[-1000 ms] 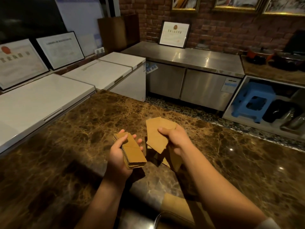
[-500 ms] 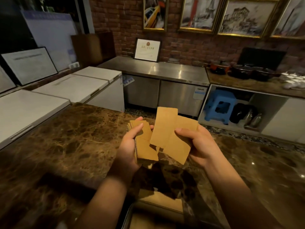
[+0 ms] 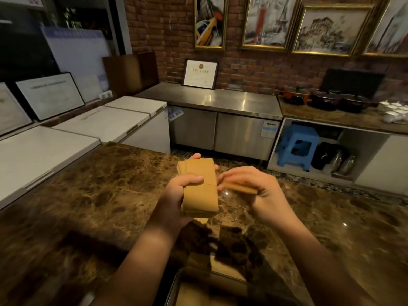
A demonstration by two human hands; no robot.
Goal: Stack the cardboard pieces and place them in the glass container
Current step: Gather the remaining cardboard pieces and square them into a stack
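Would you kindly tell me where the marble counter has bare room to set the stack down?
The brown marble counter is bare left of the left hand. It is crowded nearest the person, around the glass container.

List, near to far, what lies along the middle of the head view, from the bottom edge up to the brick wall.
Glass container's rim → brown marble countertop → tan cardboard stack gripped by the left hand → stainless steel counter → framed certificate leaning on the brick wall.

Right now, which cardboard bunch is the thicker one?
The stack gripped by the left hand; the right hand pinches only a few pieces.
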